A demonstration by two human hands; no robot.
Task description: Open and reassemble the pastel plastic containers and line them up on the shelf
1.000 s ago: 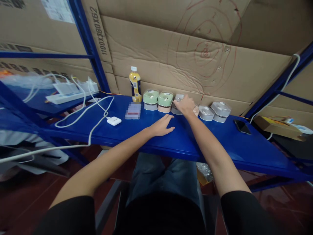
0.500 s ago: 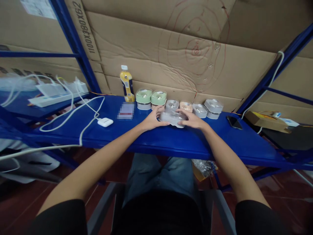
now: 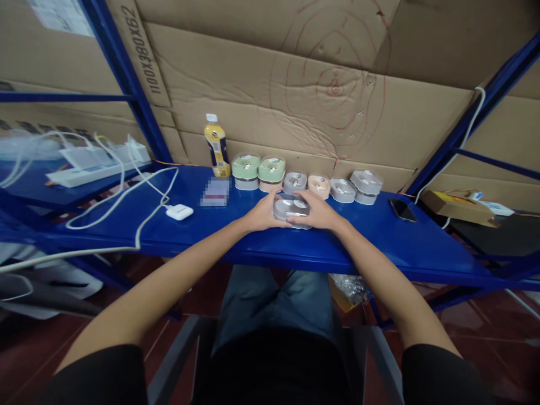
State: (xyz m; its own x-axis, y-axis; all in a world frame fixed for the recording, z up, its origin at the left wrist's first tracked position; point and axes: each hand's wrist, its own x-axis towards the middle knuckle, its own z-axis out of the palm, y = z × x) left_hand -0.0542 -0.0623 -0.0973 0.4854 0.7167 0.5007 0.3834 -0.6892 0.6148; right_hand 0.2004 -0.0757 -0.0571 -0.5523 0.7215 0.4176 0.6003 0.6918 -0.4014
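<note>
Both hands, left hand [image 3: 262, 214] and right hand [image 3: 317, 212], are now gripping a clear box [image 3: 291, 208] pulled nearer on the blue shelf [image 3: 379, 242], away from the far row of boxes [image 3: 307, 181].

Black short sleeves, bare forearms, grey-blue trousers.
</note>
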